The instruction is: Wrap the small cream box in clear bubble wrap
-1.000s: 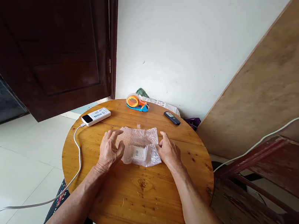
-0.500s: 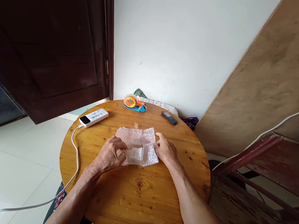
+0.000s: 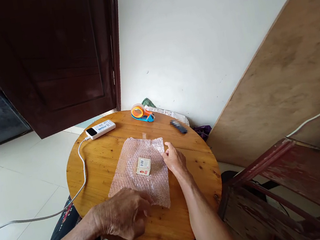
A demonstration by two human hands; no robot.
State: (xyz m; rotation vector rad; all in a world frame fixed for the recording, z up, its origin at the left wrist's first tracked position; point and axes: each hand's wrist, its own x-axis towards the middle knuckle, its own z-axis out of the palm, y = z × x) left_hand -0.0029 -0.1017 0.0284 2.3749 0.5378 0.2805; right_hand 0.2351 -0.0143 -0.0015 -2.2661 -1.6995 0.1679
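Observation:
A sheet of bubble wrap (image 3: 157, 184) lies spread out on the round wooden table (image 3: 201, 194). On its middle is a small cream-coloured box (image 3: 143, 166) with a barcode and red print. My left hand (image 3: 124, 213) is closed at the sheet's near left edge, its curled fingers over the wrap; the fingertips are partly hidden. At the far right edge, my right hand (image 3: 175, 160) has its thumb and fingers pinched on the wrap, with the index finger raised. A short strip of clear tape (image 3: 144, 136) shows at the far edge of the sheet.
An orange and blue tape dispenser (image 3: 142, 113) stands at the table's far side. A white device (image 3: 101, 129) with a cable (image 3: 83, 167) sits at the left. A dark, pixelated object (image 3: 178, 127) lies at the far right. A wooden board (image 3: 275, 70) leans against the wall.
The folded wrap has been opened toward me, uncovering the small box. My left hand has moved nearer to me with the wrap's edge; my right hand stays at the right edge.

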